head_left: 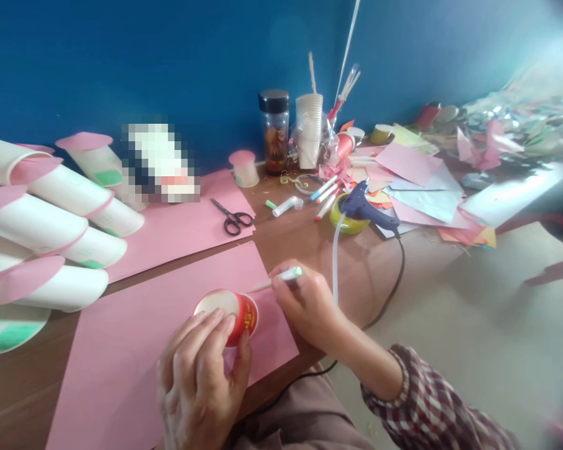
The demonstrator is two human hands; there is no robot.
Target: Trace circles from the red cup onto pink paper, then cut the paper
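Observation:
A red paper cup (246, 317) stands upside down on a pink paper sheet (122, 350), its pale base facing up. My left hand (204, 369) is closed around the cup, fingers over the base and thumb against its side. In my right hand (309, 300) is a slim white marker (281, 277) with a light green end. The marker's tip points left toward the paper, close to the cup's right edge; whether it touches the paper is hard to tell.
Paper cups with pink discs (79, 294) crowd the left. Black scissors (237, 220) lie on another pink sheet. A glue gun (370, 206) rests on a tape roll, its cable running down. Behind stand a dark-lidded bottle (275, 134), stacked cups (308, 134) and paper scraps (413, 169).

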